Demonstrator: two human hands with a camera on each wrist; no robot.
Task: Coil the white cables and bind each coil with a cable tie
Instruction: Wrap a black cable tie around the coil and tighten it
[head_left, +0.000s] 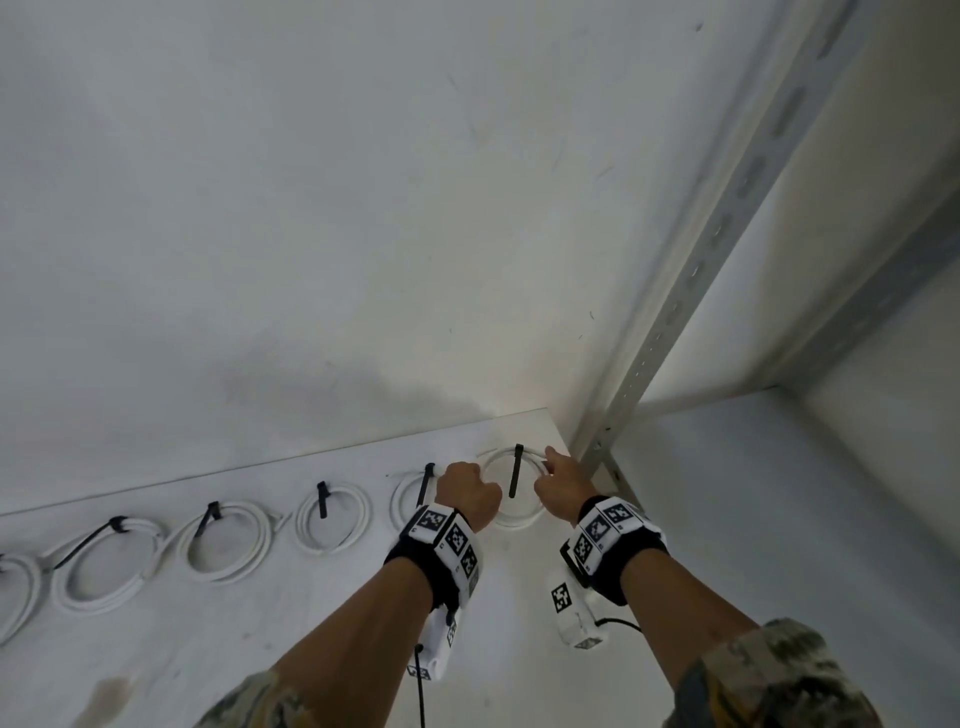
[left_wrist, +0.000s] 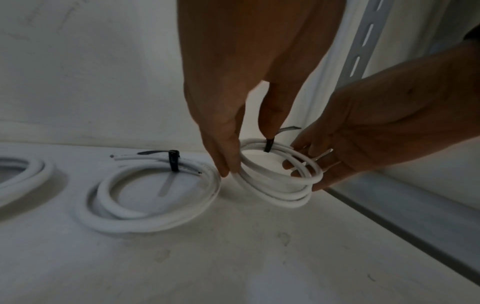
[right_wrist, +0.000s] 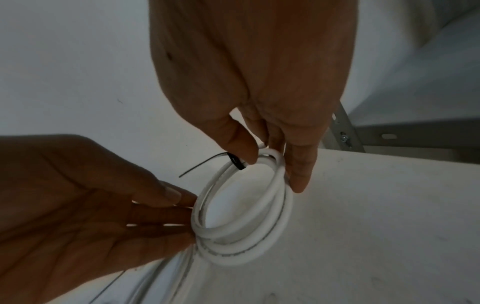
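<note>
A small coil of white cable (head_left: 511, 521) (left_wrist: 280, 197) (right_wrist: 283, 216) sits at the far right corner of the white shelf (head_left: 311, 649), bound by a black cable tie (head_left: 517, 470) (left_wrist: 268, 145) (right_wrist: 235, 162) whose tail sticks out. My right hand (head_left: 561, 483) (right_wrist: 259, 82) pinches the coil's right side between thumb and fingers, close to the tie head. My left hand (head_left: 467, 493) (right_wrist: 116, 205) has its fingers fairly straight, their tips touching the coil's left side. The coil looks slightly tilted in the left wrist view.
Several tied white coils lie in a row to the left, the nearest one (left_wrist: 155, 195) (head_left: 410, 499) almost touching my left hand. The wall (head_left: 311, 208) runs just behind. A slotted metal upright (head_left: 675, 322) and the shelf's right edge stand beside my right hand.
</note>
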